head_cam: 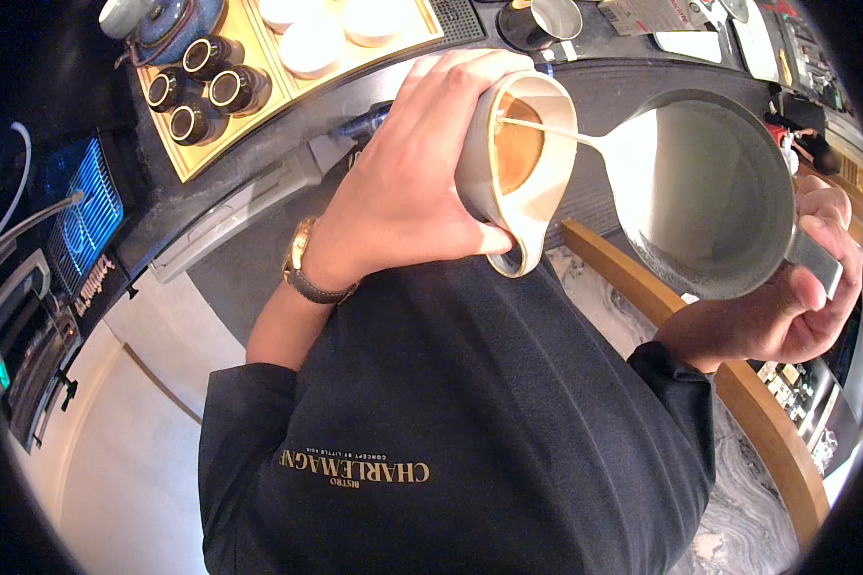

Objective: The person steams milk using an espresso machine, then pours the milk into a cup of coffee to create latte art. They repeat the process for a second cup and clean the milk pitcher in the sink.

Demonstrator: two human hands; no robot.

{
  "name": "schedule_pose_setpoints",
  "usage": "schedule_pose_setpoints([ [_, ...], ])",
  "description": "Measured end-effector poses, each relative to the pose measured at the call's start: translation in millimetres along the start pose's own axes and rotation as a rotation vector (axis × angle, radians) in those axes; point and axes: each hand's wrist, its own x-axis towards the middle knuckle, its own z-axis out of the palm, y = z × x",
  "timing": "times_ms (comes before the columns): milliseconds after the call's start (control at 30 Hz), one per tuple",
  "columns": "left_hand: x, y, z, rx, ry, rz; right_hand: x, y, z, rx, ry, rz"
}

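My left hand [410, 180] is wrapped around a pale ceramic cup [561, 144], its thumb by the cup's handle. The cup is tilted toward the pitcher and holds brown coffee [521, 154]. My right hand [809, 295] grips the handle of a metal milk pitcher [697, 194], tipped with its spout toward the cup. A thin white stream of milk [554, 129] runs from the spout into the coffee. The pitcher's inside shows, with pale liquid toward the spout side. The fingers behind the cup are partly hidden.
A wooden tray [291, 93] bears several dark cups [234, 90], white cups [313, 47] and a blue teapot [176, 29]. Another metal pitcher [555, 21] stands on the dark counter. A coffee machine's steam wand [39, 223] and drip grate [86, 212] are at left. A person [809, 140] is far right.
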Motion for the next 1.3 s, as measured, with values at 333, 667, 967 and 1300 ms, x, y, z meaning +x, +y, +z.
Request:
schedule_pose_setpoints([
  [333,-0.6,0.0,-0.2,-0.011,0.014,-0.022,-12.6,-2.1,-10.5,0.048,-0.093,-0.008],
  [667,-2.6,8.7,-0.3,0.026,-0.042,0.001,-13.8,5.2,-21.2,-0.044,-0.078,-0.009],
  [967,-1.9,13.0,2.8,0.028,-0.059,-0.006,-9.0,16.5,-59.0,0.182,-0.395,-0.125],
  [1300,-4.8,14.4,0.1,-0.003,-0.053,0.003,-21.6,6.9,-44.6,0.089,-0.347,-0.070],
])
